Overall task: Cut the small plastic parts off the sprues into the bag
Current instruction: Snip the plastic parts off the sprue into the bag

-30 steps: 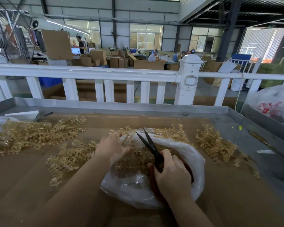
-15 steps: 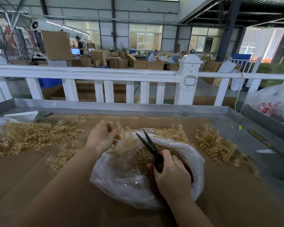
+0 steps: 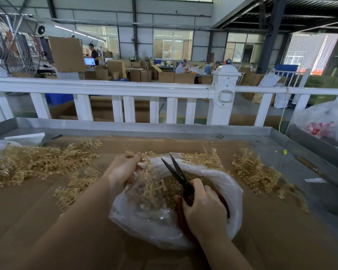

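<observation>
A clear plastic bag (image 3: 148,221) lies open on the cardboard-covered table, with small tan parts (image 3: 171,187) inside. My left hand (image 3: 123,168) grips a tan plastic sprue (image 3: 150,184) at the bag's left rim, and the sprue hangs down into the bag. My right hand (image 3: 203,207) holds black scissors (image 3: 176,172) over the bag, blades parted and pointing away from me, just right of the sprue.
Heaps of tan sprues lie at the left (image 3: 37,162), near left (image 3: 74,190), behind the bag (image 3: 205,158) and at the right (image 3: 258,172). The table has a raised grey metal rim (image 3: 144,127); a white railing (image 3: 105,88) stands behind. A white bag (image 3: 326,121) sits far right.
My left hand lifted from inside the bag to its left rim, pulling a sprue and the bag's edge up and left. The right hand and scissors stayed almost still.
</observation>
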Demonstrator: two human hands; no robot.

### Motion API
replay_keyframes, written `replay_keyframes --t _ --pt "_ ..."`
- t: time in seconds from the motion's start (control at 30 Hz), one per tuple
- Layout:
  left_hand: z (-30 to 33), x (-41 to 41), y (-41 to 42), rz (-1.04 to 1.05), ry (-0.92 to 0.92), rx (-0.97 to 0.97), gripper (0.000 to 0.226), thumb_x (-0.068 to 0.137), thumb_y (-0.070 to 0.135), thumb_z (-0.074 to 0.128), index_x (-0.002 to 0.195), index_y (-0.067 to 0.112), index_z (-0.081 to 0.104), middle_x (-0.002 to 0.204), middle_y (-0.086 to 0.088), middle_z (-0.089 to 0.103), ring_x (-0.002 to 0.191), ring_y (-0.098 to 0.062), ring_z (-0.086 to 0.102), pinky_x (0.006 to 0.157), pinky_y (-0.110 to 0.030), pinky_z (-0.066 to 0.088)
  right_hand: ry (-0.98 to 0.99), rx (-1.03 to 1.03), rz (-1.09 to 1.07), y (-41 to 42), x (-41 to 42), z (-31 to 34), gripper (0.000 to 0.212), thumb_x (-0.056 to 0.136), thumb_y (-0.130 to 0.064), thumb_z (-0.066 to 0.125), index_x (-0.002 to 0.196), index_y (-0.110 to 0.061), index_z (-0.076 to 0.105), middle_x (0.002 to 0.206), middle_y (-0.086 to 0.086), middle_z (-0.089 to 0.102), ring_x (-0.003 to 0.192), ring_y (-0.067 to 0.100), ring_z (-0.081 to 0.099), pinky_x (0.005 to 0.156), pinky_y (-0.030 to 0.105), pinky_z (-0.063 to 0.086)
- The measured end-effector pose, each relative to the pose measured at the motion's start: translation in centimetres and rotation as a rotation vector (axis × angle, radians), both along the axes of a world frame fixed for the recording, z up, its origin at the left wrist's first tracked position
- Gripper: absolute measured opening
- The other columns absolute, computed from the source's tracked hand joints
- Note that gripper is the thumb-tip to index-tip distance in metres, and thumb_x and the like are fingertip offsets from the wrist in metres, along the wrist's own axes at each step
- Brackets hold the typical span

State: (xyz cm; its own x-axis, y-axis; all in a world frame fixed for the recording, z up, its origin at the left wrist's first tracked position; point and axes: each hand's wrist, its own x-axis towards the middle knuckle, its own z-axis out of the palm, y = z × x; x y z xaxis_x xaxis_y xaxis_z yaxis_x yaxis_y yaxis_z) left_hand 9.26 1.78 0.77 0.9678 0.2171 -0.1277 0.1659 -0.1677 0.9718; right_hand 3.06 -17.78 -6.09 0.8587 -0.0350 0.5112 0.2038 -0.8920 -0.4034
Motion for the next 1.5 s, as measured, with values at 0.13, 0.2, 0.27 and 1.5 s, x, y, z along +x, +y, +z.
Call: replay_keyframes --t 0.13,0.2,0.27,1.5 --pt "1.2 0.5 0.3 0.172 0.023 -0.583 0.032 0.102 0.034 0.042 0.095 0.008 0.060 0.051 0.001 0.056 0.037 -0.012 0.044 0.032 -0.018 0.039 0.013 -0.003 -0.002 -0.1 0.0 -0.1 0.044 0.088 -0.054 0.049 0.123 -0.027 0.045 0.104 -0.008 0.057 0.098 0.011 0.053 0.076 0.020 0.044" --pt "1.6 0.8 0.7 0.288 0.023 -0.773 0.033 0.098 0.040 0.047 0.100 0.009 0.059 0.063 -0.002 0.055 0.045 -0.011 0.053 0.052 -0.023 0.055 0.009 0.000 -0.004 -0.1 0.0 0.0 0.043 0.088 -0.052 0.051 0.121 -0.026 0.047 0.102 -0.006 0.057 0.097 0.013 0.054 0.075 0.021 0.044" --pt "1.6 1.2 1.2 0.356 -0.019 -0.813 0.036 0.098 0.041 0.047 0.116 0.011 0.057 0.077 -0.006 0.057 0.062 -0.015 0.058 0.078 -0.035 0.057 -0.004 0.008 -0.005 0.0 0.1 0.0 0.042 0.087 -0.050 0.055 0.119 -0.024 0.050 0.100 -0.004 0.059 0.094 0.015 0.056 0.073 0.023 0.045" --pt "-0.9 -0.6 -1.1 -0.120 -0.067 -0.098 0.016 0.090 -0.003 0.059 0.086 0.010 0.051 0.083 -0.011 0.063 0.065 -0.019 0.061 0.050 -0.026 0.053 -0.022 0.046 -0.013 0.1 -0.1 0.2 0.043 0.084 -0.042 0.063 0.120 -0.018 0.055 0.099 0.000 0.062 0.094 0.019 0.059 0.073 0.029 0.049"
